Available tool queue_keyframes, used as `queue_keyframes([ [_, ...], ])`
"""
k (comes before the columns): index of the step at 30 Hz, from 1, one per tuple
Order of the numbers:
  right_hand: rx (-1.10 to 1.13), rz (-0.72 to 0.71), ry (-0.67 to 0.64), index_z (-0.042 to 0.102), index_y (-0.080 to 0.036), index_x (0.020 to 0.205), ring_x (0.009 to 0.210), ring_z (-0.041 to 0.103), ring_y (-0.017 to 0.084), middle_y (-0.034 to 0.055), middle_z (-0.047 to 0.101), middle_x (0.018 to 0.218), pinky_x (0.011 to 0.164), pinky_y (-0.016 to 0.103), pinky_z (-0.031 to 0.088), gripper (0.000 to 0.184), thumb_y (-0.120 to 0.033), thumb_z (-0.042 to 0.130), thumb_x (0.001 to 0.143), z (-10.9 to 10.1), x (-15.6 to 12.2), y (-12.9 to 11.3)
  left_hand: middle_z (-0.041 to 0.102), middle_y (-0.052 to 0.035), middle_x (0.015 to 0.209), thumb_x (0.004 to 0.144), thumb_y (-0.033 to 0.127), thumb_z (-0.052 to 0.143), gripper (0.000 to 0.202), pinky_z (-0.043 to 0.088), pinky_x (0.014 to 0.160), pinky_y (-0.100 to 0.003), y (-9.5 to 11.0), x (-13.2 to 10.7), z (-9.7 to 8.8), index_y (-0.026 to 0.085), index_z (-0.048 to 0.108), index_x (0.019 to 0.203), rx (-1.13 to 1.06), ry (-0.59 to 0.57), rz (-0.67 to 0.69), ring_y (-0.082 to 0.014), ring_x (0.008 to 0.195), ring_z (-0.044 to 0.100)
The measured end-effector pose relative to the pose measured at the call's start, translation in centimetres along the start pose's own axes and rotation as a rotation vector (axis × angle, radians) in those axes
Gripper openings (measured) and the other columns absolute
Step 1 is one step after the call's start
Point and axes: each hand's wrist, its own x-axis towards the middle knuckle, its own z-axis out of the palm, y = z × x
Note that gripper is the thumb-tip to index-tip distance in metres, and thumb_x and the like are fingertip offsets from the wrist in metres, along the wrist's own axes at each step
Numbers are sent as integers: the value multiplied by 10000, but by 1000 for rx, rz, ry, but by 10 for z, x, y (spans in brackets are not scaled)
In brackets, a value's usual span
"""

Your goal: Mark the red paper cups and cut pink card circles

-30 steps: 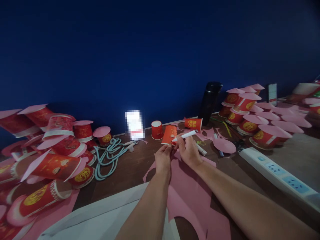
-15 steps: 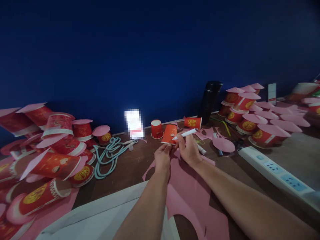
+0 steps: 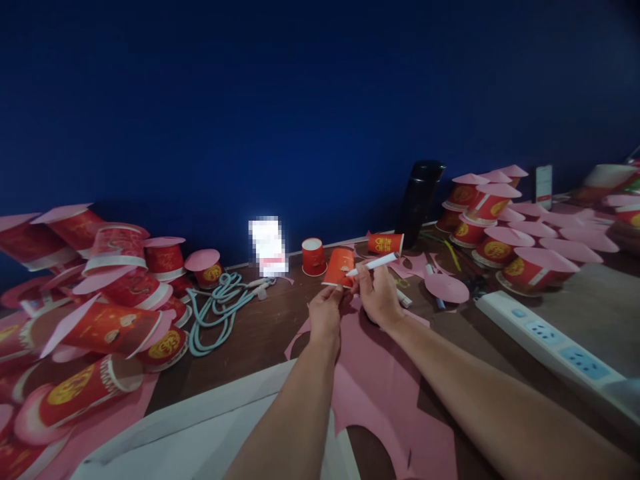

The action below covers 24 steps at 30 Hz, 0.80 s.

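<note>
My left hand point(image 3: 325, 315) pinches the lower edge of a red paper cup point(image 3: 339, 267), holding it tilted above the brown table. My right hand point(image 3: 379, 293) is closed round a white marker point(image 3: 374, 264), whose tip rests against the cup's side. Under both hands lies a cut sheet of pink paper point(image 3: 385, 387). Both forearms reach in from the bottom of the view.
Red cups with pink paper lids are heaped at the left point(image 3: 105, 320) and at the right point(image 3: 493, 223). A teal cord point(image 3: 217, 310), two loose red cups point(image 3: 313, 257), a black bottle point(image 3: 419, 200), a white power strip point(image 3: 555, 343) and a white board point(image 3: 210, 433) lie around.
Both hands with the cup and marker have shifted slightly up and away; the marker's far end has risen a little. Nothing else has moved.
</note>
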Motion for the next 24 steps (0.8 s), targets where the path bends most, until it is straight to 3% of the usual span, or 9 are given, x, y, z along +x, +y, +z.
queue_keyframes([
  [6, -69, -82, 7, 530, -200, 935, 631, 633, 219, 40, 656, 663, 677, 355, 483, 280, -447, 398, 916, 1, 1, 6, 675, -41, 676, 593, 303, 771, 251, 491, 678, -230, 1, 0, 0, 113, 678, 727, -36, 33, -5, -100, 617, 624],
  [11, -136, -154, 21, 554, -191, 962, 756, 637, 238, 80, 673, 787, 728, 369, 484, 314, -451, 381, 922, 1, 1, 8, 663, -39, 654, 581, 318, 778, 268, 454, 580, -210, 2, -2, 0, 119, 658, 716, -60, 29, -4, -102, 575, 613],
  [24, -174, -135, -20, 560, -181, 921, 718, 624, 234, 103, 673, 804, 694, 361, 476, 358, -478, 360, 920, 1, 0, 1, 647, -25, 655, 559, 272, 784, 234, 476, 637, -209, 7, -7, 2, 113, 640, 653, -124, 33, 20, -89, 602, 610],
])
